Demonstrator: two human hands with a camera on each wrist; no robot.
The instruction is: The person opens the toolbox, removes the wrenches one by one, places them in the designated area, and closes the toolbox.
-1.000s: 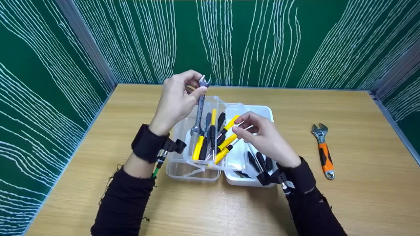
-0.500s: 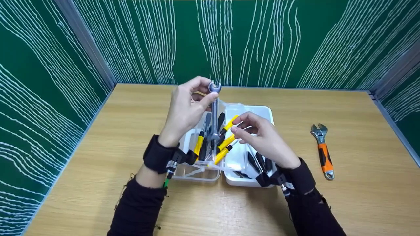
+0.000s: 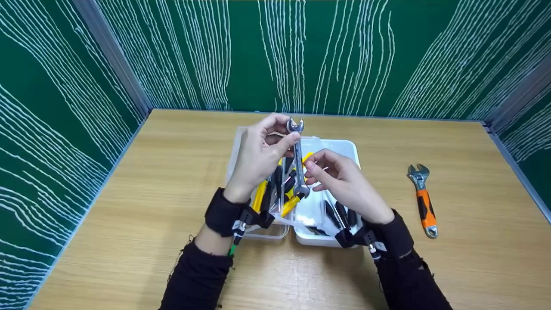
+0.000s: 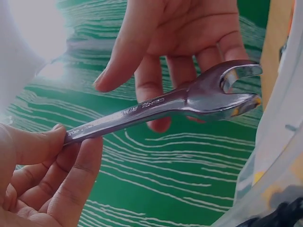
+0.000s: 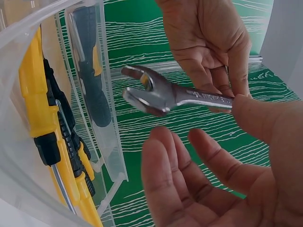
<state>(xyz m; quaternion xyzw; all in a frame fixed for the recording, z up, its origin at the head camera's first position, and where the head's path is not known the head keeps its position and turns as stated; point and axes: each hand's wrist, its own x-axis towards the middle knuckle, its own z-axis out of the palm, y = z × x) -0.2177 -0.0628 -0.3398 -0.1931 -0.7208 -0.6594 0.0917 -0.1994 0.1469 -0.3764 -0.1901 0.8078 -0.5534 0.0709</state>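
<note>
Left hand pinches the wrench near one end, shaft slanting down boxward; right hand loosely curved beside it.

You face a wood-grained table bounded by green walls with wavy white lines and grey corner posts.

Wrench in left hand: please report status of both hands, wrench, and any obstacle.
Left hand pinching wrench near one end, over tool box. Right hand beside it, fingers loosely bent; contact unclear. No obstacle visible between right hand and wrench.
</note>
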